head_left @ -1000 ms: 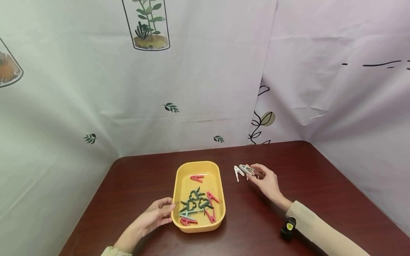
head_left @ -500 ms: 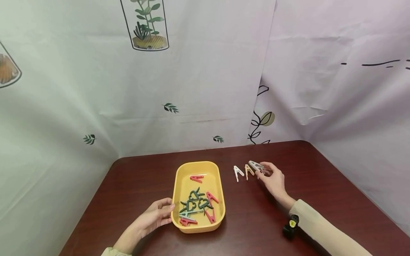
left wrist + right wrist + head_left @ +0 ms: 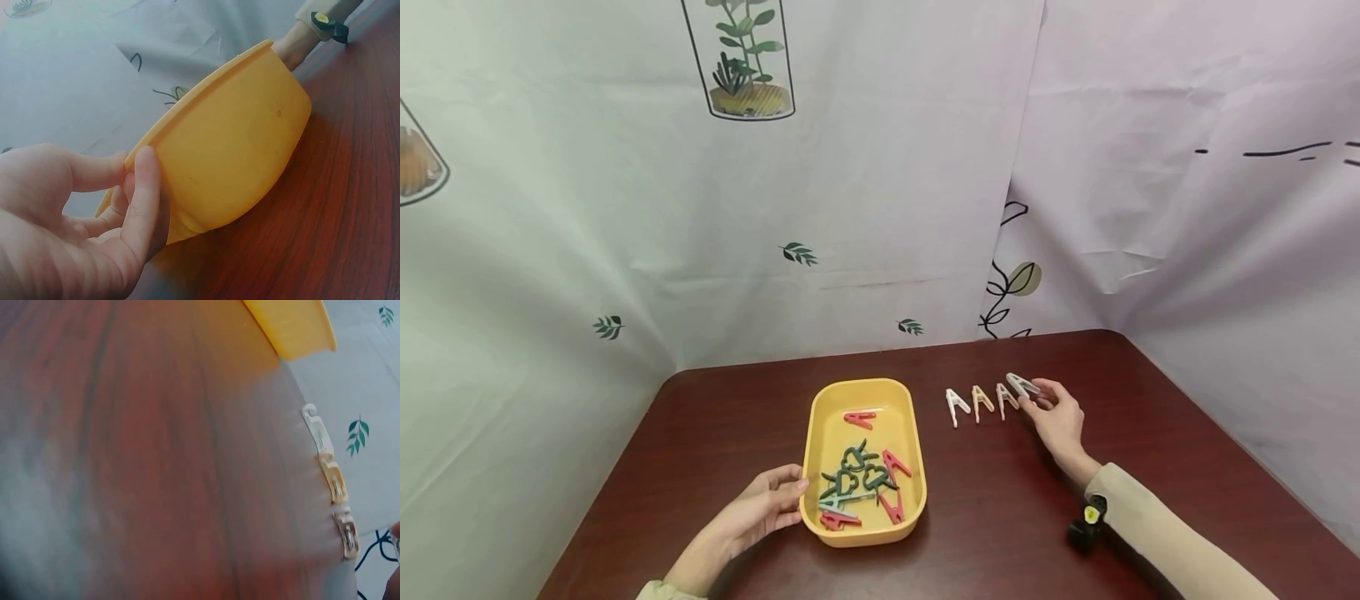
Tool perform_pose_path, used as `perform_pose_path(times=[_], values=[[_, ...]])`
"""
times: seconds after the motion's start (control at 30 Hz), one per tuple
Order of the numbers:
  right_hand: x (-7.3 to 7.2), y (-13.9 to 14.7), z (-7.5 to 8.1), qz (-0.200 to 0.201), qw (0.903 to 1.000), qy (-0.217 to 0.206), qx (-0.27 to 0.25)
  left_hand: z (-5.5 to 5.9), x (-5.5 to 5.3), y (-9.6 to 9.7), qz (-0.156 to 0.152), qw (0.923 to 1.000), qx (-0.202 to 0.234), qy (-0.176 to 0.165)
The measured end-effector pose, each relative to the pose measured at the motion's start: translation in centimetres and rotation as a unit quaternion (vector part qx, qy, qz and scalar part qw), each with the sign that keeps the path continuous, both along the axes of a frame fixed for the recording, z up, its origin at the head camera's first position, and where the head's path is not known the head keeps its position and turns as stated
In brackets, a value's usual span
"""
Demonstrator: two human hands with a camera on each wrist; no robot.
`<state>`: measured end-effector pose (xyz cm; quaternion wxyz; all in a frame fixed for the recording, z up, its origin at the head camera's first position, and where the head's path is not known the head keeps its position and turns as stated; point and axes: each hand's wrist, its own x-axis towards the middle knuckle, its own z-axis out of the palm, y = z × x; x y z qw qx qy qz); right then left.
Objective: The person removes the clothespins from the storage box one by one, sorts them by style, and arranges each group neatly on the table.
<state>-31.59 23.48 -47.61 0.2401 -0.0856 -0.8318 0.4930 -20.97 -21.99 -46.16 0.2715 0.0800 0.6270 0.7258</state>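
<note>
My left hand (image 3: 767, 504) holds the left side of a yellow plastic tray (image 3: 897, 427); in the left wrist view the thumb is at the rim and the fingers press the outer wall. Off to the right, my right hand (image 3: 1060, 423) pinches a light grey clothespin (image 3: 1019, 384) just above the table. Beside it stand a white clothespin (image 3: 957, 407), a cream-yellow clothespin (image 3: 981, 402) and a pale pinkish clothespin (image 3: 1006, 400), spaced in a row. Only a sliver of the right hand shows at the edge of the right wrist view.
Inside the tray lie several red clothespins (image 3: 897, 508), dark green clips (image 3: 855, 457) and a pale blue-green clothespin (image 3: 842, 502). The dark red-brown table (image 3: 737, 417) ends at a pale printed curtain (image 3: 880, 208) behind and at both sides.
My right hand has moved right with the light grey clothespin, leaving the cream-yellow and pinkish ones in full view beside the white one. The left hand and tray stay put.
</note>
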Motion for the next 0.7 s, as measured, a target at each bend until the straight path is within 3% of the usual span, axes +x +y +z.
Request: perform_pose_path(times=[0.4,0.7], values=[[-0.2,1.5,-0.4,-0.015,0.9970,-0.073,0.020,-0.2,-0.2,0.0,-0.001,1.0000,-0.003,-0.001],[-0.7,1.8,-0.7,-0.021,0.9961,-0.068,0.053,0.0,-0.1,0.1,-0.008,0.9999,0.010,-0.002]])
